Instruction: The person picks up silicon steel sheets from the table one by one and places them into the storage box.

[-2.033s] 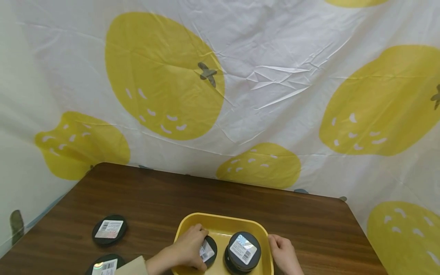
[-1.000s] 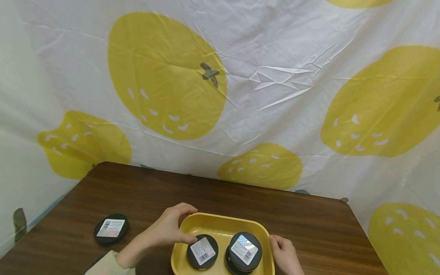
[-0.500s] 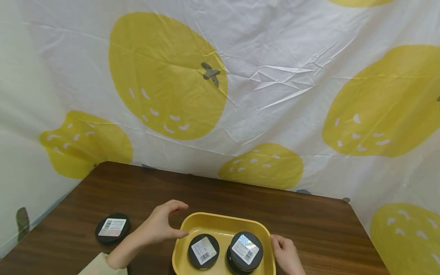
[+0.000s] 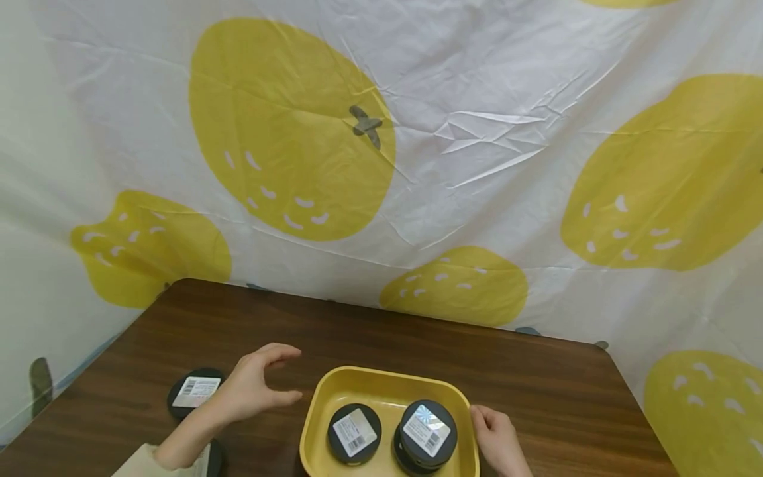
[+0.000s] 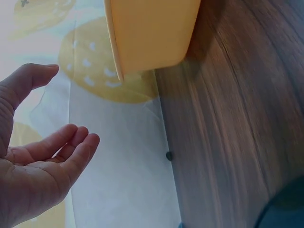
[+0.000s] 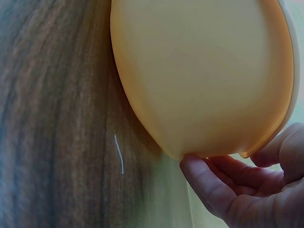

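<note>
A yellow tray stands near the table's front edge in the head view. Inside it, a black round container with a white label lies on the left, and a stack of black containers on the right. My left hand hovers left of the tray, thumb and fingers spread apart, holding nothing; the left wrist view shows the same hand beside the tray's outer wall. My right hand pinches the tray's right rim; in the right wrist view that hand has thumb and fingers at the tray's edge.
On the brown wooden table, a labelled black container lies at the left, partly behind my left forearm. Another shows partly under that forearm, nearer the front. A white cloth with yellow fruit prints hangs behind the table.
My left hand has let go of the left container in the tray and moved left, off the tray, over the table. My right hand has stayed at the rim.
</note>
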{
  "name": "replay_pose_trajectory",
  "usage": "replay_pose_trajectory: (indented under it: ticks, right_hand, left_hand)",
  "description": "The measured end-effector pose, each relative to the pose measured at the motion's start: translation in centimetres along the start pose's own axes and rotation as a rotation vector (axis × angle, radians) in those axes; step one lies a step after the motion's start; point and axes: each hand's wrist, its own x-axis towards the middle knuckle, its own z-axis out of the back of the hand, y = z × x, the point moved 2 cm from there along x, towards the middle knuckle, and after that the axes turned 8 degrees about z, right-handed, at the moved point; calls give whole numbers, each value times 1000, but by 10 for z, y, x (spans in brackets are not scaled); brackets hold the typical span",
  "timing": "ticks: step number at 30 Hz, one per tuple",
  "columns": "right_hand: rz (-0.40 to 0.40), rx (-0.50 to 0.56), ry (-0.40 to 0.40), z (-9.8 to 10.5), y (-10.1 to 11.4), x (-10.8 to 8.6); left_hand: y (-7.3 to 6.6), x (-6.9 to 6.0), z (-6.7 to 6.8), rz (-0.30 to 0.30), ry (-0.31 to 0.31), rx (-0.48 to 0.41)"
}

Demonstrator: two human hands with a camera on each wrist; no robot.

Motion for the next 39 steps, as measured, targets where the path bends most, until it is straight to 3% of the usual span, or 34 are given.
replay_pose_trajectory:
  ticks: [10, 22, 39]
  right_hand:
    - [-9, -12, 5, 0, 2, 0]
    - [-1, -62, 23, 4, 1, 0]
    - [-19, -38, 24, 3, 1, 0]
  left_hand:
    - [11, -5, 12, -88, -111, 13]
    - [18, -13, 20, -72, -121, 13]
    - [41, -22, 50, 98, -129, 53]
